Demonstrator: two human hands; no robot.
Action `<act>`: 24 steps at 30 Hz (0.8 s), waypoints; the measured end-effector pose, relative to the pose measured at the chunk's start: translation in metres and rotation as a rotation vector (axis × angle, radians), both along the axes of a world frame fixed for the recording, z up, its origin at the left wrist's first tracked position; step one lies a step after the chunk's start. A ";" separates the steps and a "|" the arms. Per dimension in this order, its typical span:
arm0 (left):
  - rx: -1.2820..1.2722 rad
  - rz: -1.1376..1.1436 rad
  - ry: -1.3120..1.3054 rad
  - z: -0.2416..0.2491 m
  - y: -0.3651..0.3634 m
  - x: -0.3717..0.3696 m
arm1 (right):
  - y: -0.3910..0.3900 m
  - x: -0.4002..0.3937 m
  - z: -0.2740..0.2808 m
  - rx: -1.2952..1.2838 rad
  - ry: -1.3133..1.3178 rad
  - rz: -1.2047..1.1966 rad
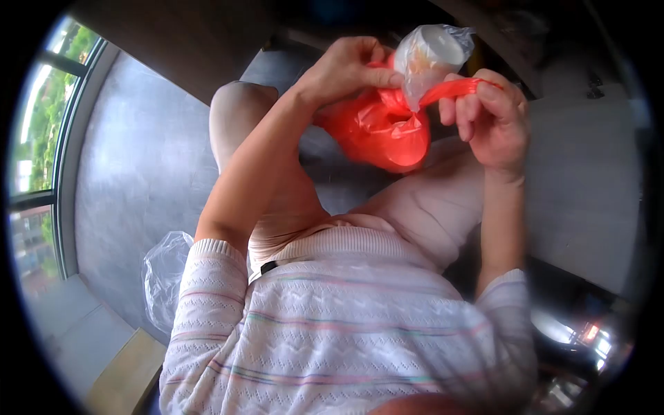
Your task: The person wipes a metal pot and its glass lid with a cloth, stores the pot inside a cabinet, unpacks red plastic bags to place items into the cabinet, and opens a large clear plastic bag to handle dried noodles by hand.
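Observation:
A red plastic bag (401,146) hangs in front of me, above my lap, its top edges bunched and stretched between my two hands. My left hand (346,69) is closed on the bag's upper left side, thumb against fingers. Thumb and fingers of my right hand (492,117) pinch a twisted red strip of the same bag, pulled out to the right. Between the hands, a white round cup-like container (443,43) wrapped in clear plastic (416,81) sits tilted at the bag's top. What supports it from below is hidden.
A crumpled clear plastic bag (166,280) lies on the grey floor (138,152) to my left. Beyond it is a window (43,131). A dark wooden panel (173,34) stands at the upper left, and shiny dark items (581,346) are at the lower right.

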State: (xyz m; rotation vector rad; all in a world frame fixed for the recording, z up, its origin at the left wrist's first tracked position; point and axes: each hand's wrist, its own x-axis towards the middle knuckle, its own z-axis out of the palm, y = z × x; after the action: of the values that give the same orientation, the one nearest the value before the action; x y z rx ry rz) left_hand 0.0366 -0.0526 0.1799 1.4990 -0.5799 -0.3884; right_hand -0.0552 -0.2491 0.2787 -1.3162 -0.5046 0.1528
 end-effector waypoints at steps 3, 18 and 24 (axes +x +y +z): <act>-0.074 -0.054 0.016 -0.007 -0.016 0.014 | -0.010 0.023 0.001 0.112 0.084 -0.032; -0.264 -0.340 0.640 -0.053 -0.026 0.007 | -0.026 0.048 -0.043 -0.030 0.269 -0.336; -0.238 -0.258 0.636 -0.050 -0.028 0.008 | -0.053 -0.009 -0.119 -0.306 0.166 -0.479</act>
State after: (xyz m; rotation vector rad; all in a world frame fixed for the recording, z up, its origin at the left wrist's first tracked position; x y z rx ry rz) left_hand 0.0444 -0.0809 0.1303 0.9941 -0.2919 -0.9208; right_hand -0.0637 -0.3024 0.1595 -1.6710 -0.0144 -0.0626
